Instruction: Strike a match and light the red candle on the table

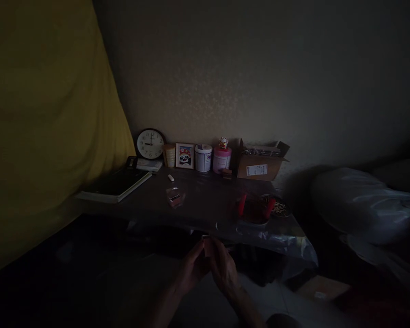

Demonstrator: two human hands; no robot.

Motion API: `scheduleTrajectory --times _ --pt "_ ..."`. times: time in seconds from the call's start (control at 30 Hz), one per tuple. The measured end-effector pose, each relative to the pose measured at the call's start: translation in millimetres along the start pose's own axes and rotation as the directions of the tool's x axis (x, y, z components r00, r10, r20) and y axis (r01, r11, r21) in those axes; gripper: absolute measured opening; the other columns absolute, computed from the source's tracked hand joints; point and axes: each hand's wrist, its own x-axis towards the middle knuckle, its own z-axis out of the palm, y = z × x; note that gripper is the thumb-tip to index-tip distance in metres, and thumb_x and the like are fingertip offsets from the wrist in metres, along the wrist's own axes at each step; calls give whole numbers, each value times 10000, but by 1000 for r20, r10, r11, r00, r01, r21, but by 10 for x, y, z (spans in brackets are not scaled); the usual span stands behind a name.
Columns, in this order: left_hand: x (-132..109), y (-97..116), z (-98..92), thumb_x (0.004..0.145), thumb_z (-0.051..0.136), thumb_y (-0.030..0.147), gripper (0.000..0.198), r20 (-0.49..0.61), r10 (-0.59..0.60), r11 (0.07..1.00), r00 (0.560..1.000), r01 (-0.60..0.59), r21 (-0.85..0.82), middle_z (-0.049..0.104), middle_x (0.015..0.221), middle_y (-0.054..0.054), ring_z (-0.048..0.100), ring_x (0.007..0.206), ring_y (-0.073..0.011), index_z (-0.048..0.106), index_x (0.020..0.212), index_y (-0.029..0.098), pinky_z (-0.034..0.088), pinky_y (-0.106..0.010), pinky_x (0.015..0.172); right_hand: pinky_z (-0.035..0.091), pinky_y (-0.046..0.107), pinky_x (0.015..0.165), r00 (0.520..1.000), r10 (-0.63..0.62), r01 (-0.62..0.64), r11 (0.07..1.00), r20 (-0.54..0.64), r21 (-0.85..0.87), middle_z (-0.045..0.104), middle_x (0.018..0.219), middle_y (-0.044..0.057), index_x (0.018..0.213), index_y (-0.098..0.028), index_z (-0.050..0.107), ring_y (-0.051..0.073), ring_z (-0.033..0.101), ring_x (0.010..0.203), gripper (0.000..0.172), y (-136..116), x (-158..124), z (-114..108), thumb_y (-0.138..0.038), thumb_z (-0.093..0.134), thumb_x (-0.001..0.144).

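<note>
In front of the table's near edge, both hands are closed round a small reddish-brown box that looks like a matchbox [208,246]. My left hand [193,264] grips its left side, and my right hand [224,266] covers the right side. Fingers hide much of the box, and the dim light blurs its details. Beyond the hands, a clear plastic packet [175,197] with small reddish contents lies on the dark table [201,207]. Two red candles [242,205] stand upright on the right, beside a dish of pale sticks like matches [279,208].
Along the wall stand a round clock [150,144], a framed panda picture [185,156], a white tin [203,158], a pink tin [222,160] with a cat figurine, and an open cardboard box [259,167]. A large book [118,187] lies left, near a yellow curtain [54,114].
</note>
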Motion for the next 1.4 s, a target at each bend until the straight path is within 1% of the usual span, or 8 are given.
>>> scheduleTrajectory --times 0.4,0.5,0.63,0.77,0.9,1.1,1.27,1.4 --pt "7 -2 -18 855 512 316 290 19 -34 999 999 34 -9 714 933 -75 642 850 -191 644 1047 143 448 -291 790 507 314 879 999 26 -27 999 -31 -40 610 1169 66 1235 -224 476 199 591 1064 374 -26 -7 -5 -213 470 861" --pt "5 6 -20 849 520 323 307 27 -11 1000 1000 11 -4 709 955 -89 634 886 -207 637 1060 132 445 -302 798 488 322 911 1000 25 -25 1000 19 -13 593 1199 65 1244 -226 462 194 568 1096 391 -9 5 -32 -205 488 855" --pt "-13 55 9 849 517 336 326 14 -24 999 1000 25 -41 707 943 -100 630 868 -200 641 1045 106 442 -295 786 492 322 897 995 10 -18 996 97 86 588 1192 71 1266 -222 447 203 568 1086 519 24 59 -159 -237 622 778" --pt "2 54 -12 848 524 305 245 9 -25 994 1000 26 -107 701 857 -69 626 784 -160 673 917 122 439 -265 738 523 276 786 993 63 -80 979 96 189 654 1001 49 1032 -212 613 178 635 921 212 13 108 -302 -287 561 840" --pt "18 18 -63 830 555 273 207 -13 -43 993 999 41 -107 680 783 -46 613 703 -138 662 929 125 432 -246 655 515 244 742 993 55 -82 955 101 285 664 896 35 912 -201 645 157 642 847 171 -45 118 -340 -303 513 877" --pt "-10 28 -29 837 533 241 179 -5 -19 991 1000 18 -129 667 810 -39 610 761 -144 653 926 143 447 -276 739 478 286 847 991 -81 61 980 102 188 632 978 70 859 -197 670 177 598 960 150 -57 120 -267 -277 543 864" --pt "14 -2 -93 830 541 305 235 -114 -61 998 992 56 -39 645 679 -32 588 599 -121 652 896 109 435 -230 558 488 271 814 994 -81 67 981 72 180 630 992 71 871 -204 660 168 604 940 176 7 128 -289 -271 498 890" --pt "45 -45 -154 810 552 297 207 -172 -81 997 982 80 -10 651 656 -38 581 532 -119 644 849 115 403 -220 477 492 268 791 995 -84 79 992 49 94 626 967 74 853 -199 647 165 607 908 216 48 135 -328 -264 448 910"
